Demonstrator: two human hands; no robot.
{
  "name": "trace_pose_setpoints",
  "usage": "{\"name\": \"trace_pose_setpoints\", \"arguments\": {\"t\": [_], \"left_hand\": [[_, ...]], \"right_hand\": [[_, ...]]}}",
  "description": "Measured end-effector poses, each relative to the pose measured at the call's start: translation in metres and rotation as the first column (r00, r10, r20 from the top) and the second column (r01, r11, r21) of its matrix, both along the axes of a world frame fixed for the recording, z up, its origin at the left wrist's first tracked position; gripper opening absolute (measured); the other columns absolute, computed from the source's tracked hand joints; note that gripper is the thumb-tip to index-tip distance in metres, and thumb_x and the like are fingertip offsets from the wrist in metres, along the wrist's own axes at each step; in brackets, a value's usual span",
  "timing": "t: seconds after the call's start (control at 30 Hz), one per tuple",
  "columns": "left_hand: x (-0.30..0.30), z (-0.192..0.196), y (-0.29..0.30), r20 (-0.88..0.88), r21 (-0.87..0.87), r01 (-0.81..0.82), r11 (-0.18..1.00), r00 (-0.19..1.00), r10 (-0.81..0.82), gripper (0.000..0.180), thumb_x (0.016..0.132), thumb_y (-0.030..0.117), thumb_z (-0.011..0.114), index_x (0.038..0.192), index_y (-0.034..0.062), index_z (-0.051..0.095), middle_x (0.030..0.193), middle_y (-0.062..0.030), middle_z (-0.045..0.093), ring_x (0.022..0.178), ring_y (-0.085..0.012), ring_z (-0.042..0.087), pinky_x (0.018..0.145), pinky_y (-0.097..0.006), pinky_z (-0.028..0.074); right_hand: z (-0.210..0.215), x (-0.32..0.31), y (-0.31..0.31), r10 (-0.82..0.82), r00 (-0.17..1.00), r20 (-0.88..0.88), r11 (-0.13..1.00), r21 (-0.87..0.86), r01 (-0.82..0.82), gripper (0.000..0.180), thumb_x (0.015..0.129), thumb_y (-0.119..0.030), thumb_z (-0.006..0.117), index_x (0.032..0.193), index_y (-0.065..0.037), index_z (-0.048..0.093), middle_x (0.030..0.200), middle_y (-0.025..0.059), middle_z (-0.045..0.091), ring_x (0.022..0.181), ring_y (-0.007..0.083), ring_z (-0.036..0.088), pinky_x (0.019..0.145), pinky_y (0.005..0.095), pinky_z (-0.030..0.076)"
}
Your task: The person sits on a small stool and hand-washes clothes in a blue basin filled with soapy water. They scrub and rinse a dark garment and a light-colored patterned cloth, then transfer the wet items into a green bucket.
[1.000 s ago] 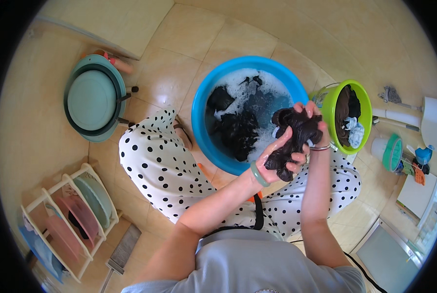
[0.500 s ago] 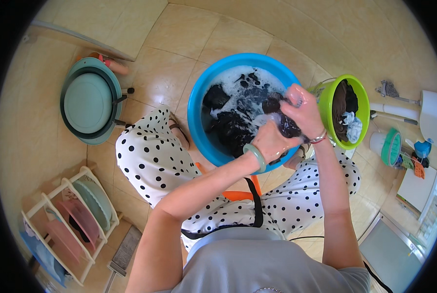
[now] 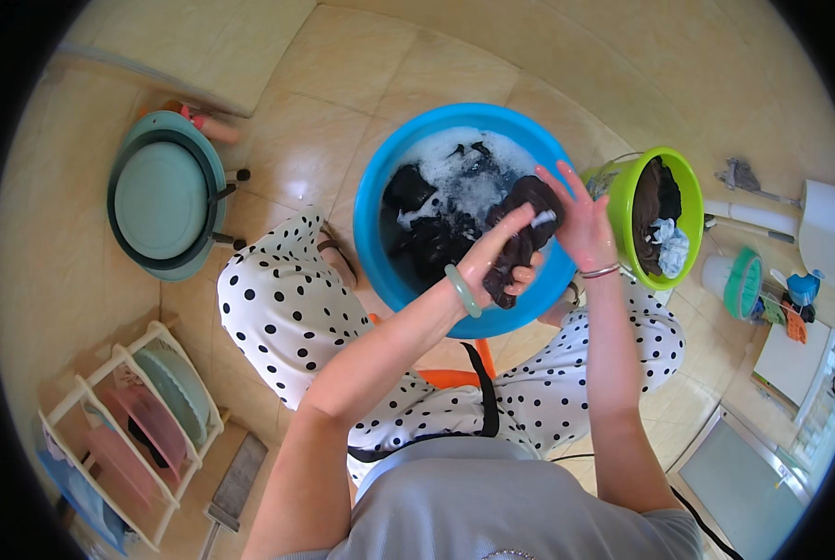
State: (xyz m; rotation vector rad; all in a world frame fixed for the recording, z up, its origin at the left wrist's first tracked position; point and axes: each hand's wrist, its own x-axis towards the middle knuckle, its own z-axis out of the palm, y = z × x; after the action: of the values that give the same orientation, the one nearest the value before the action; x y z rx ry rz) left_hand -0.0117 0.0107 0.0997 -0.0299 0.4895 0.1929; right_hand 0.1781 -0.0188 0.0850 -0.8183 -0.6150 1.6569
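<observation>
Above the right side of a blue basin (image 3: 369, 273), my left hand (image 3: 488, 250) grips a bunched, wet, dark brown garment (image 3: 514, 265) with a small white patch near its top. My right hand (image 3: 587, 230) is beside it with the palm turned up and the fingers spread, close to the cloth's right edge. I cannot tell whether the two touch. White suds (image 3: 474, 197) float on the water in the basin. Partly sunk in that water are black clothes (image 3: 427, 247).
Right of the basin stands a lime-green bucket (image 3: 694, 201) holding dark clothes and a light blue cloth (image 3: 671, 250). Stacked green basins (image 3: 161, 201) are at the left. A white rack (image 3: 95, 397) with coloured basins stands lower left. My knees flank the blue basin on the tiled floor.
My hands were pressed together around the dark garment over the basin. Now my right hand has opened and come away, while my left hand keeps the garment, lifted clear of the water.
</observation>
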Motion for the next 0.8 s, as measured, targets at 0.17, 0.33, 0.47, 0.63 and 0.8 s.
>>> {"name": "trace_pose_setpoints", "arguments": {"t": [0.17,0.33,0.47,0.63,0.8], "left_hand": [[0.015,0.01,-0.021,0.674,-0.539,0.085,0.838,0.64,0.369,0.068,0.092,0.051,0.048,0.14,0.0056,0.032,0.081,-0.0043,0.044,0.056,-0.0108,0.041,0.044,-0.023,0.035],[0.017,0.021,-0.034,0.731,-0.442,0.104,0.891,0.618,0.29,0.081,0.087,0.059,0.051,0.138,0.0004,0.028,0.084,-0.007,0.049,0.054,-0.0132,0.043,0.042,-0.024,0.035],[0.004,0.045,-0.033,0.702,-0.31,0.073,0.948,0.69,0.176,0.07,0.091,0.059,0.044,0.126,-0.0018,0.041,0.083,-0.0088,0.05,0.055,-0.0152,0.043,0.044,-0.024,0.036],[-0.002,0.04,-0.032,0.761,-0.165,0.089,0.982,0.645,0.07,0.068,0.092,0.056,0.044,0.124,-0.0038,0.042,0.082,-0.0092,0.05,0.056,-0.0145,0.042,0.046,-0.024,0.036],[-0.002,0.041,-0.031,0.652,-0.231,0.09,0.969,0.754,0.085,0.066,0.09,0.049,0.052,0.122,-0.0068,0.039,0.089,-0.0112,0.047,0.056,-0.0124,0.043,0.043,-0.023,0.037]], "right_hand": [[0.0,-0.047,0.004,0.063,0.875,-0.48,0.975,0.217,0.048,0.087,0.079,-0.072,0.047,0.146,-0.021,0.026,0.151,0.0124,0.023,0.137,0.0383,0.025,0.108,0.0614,0.023],[0.019,-0.059,0.019,0.336,0.656,-0.676,0.835,0.536,0.126,0.06,0.084,-0.057,0.058,0.131,-0.022,0.044,0.135,0.0081,0.04,0.134,0.0381,0.03,0.105,0.0658,0.026],[0.053,-0.048,0.002,0.168,0.737,-0.654,0.947,0.314,0.063,0.023,0.087,-0.033,0.063,0.096,-0.018,0.048,0.099,0.0009,0.048,0.109,0.0255,0.047,0.099,0.0595,0.036],[0.072,-0.04,-0.004,0.071,0.881,-0.467,0.989,0.147,-0.001,0.015,0.092,-0.031,0.053,0.093,-0.017,0.046,0.093,0.0003,0.046,0.1,0.0213,0.051,0.094,0.0529,0.04],[0.071,-0.038,-0.007,-0.016,0.87,-0.493,0.996,0.07,0.058,0.019,0.097,-0.032,0.044,0.092,-0.015,0.05,0.094,0.0023,0.049,0.097,0.0227,0.052,0.089,0.0503,0.044]]}}
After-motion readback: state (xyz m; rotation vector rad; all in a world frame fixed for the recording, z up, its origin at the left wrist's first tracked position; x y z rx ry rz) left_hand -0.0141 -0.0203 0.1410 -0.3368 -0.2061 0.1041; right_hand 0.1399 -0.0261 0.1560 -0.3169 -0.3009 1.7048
